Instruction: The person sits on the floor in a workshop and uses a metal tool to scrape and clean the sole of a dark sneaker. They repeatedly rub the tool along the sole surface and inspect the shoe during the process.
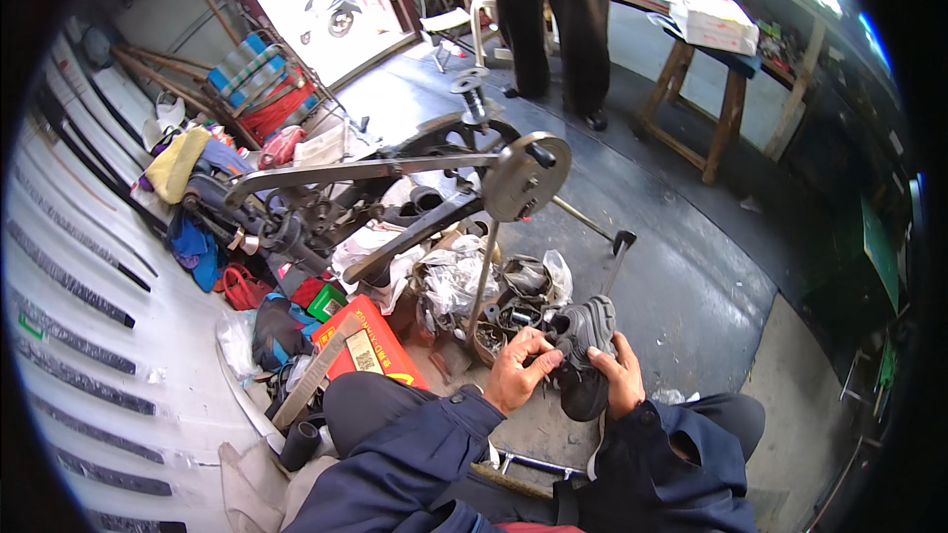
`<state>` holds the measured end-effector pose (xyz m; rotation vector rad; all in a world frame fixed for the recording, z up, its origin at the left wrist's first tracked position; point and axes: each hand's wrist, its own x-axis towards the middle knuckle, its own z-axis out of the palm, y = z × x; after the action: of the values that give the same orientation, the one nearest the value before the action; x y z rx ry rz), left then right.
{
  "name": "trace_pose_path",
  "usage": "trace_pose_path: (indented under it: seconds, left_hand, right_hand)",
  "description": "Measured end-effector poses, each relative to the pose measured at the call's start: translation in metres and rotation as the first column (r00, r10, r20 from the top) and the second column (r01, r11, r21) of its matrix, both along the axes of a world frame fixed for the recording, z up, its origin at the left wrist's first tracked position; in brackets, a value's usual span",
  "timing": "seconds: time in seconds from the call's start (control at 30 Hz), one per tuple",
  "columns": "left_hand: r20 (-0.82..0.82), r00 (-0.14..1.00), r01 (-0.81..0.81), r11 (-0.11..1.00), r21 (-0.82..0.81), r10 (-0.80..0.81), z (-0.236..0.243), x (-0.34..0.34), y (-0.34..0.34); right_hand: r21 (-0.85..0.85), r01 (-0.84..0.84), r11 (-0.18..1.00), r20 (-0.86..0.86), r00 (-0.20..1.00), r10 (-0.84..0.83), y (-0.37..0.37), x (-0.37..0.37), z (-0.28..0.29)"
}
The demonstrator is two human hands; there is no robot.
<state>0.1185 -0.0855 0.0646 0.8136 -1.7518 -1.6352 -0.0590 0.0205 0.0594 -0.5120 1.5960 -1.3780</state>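
In front of my bent knees, a black shoe (pixel 585 383) sits tilted between my two hands, held up off the floor. My right hand (pixel 622 375) grips it along its right side, thumb laid over the top. My left hand (pixel 518 372) is narrow, thumb and forefinger drawn together at the shoe's left edge; I cannot tell whether something thin is pinched there. Just beyond my left hand, small bits fill a container (pixel 491 337), with a clear plastic bag (pixel 449 281) beside it. An orange box (pixel 367 343) lies near my left knee. Farther off stands a metal machine with a round wheel (pixel 523 177), and past it a person in dark trousers (pixel 553 14), near a wooden stool (pixel 729 128) bearing a white package (pixel 713 21).
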Motion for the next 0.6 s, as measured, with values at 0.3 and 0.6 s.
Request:
trace_pose_path:
  seconds: [0.3,0.6]
  left_hand:
    - [-0.186,0.981,0.084,0.977,0.196,-0.047,0.002,0.004,0.004]
    - [0.167,0.977,-0.104,0.979,-0.177,0.134,-0.001,0.002,0.005]
  right_hand:
    - [-0.083,0.094,0.992,0.174,0.982,-0.079,0.001,-0.002,0.003]
    - [-0.049,-0.032,0.998,-0.224,0.974,0.020,0.013,0.010,0.008]
